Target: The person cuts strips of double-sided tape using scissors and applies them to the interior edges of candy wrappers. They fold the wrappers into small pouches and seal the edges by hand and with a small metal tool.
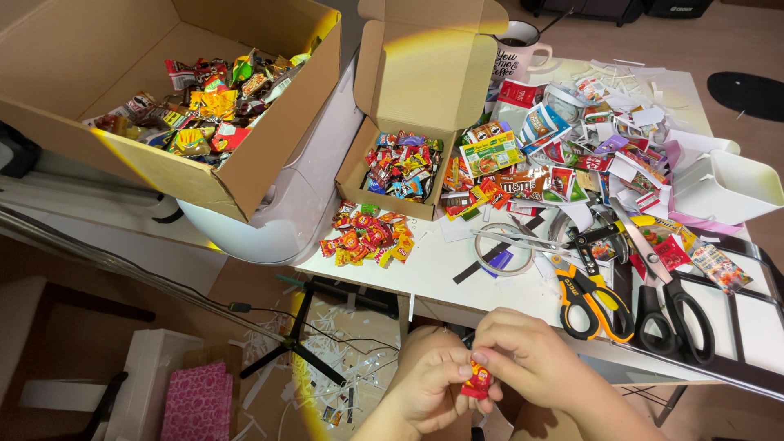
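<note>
Both my hands meet at the bottom centre, below the table's front edge. My left hand (429, 384) and my right hand (523, 351) pinch a tiny red miniature snack packet (477, 380) between their fingertips. A pile of similar red and orange mini packets (369, 237) lies on the white table (441, 273) just ahead. A small open cardboard box (408, 90) behind that pile holds more colourful mini packets.
A large cardboard box (269, 139) of mini packets sits at the left. Yellow-handled scissors (584, 290), black scissors (665, 306), a tape roll (503, 249), a mug (519, 51), a white container (727, 188) and scattered paper cut-outs (572, 155) cover the table. Paper scraps litter the floor.
</note>
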